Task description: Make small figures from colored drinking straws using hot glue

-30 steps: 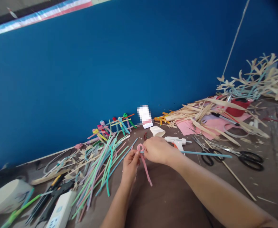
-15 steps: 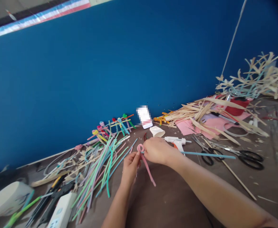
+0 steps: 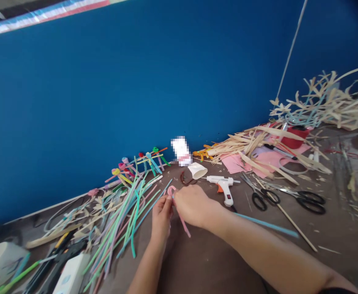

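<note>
Both hands, left (image 3: 161,212) & right (image 3: 192,205), are pinching a thin pink strip (image 3: 183,222), looped at top, tail trailing to the brown surface (image 3: 215,261). A white paper cup (image 3: 197,170) is lying tipped nearby, beside a plastic glue gun (image 3: 224,185).

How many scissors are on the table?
2. One pair lies just right of the glue gun, the other farther right. More may hide among the left clutter.
</note>
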A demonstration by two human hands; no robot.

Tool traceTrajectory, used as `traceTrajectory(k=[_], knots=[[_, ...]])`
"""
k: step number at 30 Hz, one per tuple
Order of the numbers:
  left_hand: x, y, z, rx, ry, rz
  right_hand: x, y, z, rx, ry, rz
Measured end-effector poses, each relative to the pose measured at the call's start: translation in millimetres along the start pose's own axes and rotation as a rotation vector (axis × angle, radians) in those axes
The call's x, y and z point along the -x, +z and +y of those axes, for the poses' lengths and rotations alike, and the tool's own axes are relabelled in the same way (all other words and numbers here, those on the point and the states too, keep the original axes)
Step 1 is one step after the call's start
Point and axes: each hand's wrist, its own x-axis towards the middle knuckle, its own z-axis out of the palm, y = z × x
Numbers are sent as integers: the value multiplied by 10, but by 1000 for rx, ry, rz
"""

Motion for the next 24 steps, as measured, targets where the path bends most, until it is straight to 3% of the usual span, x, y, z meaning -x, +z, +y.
traceTrajectory(k=[4,7,11,18,21,24], knots=[[-31,-38,-18,82,9,85,18,88,-105,-3,-18,12],[-58,-58,-14,149,-63,116,34,147,-142,-18,-8,65],[-92,-78,-20,252,-146,80,25,200,-126,-8,-10,19],[-125,-100,-82,264,-149,12,40,224,-132,24,-56,-5],[-129,-102,-87,275,-127,10,252,108,-129,10,-44,98],[-130,-97,-81,292,-121,18,533,-18,93,-107,48,275]])
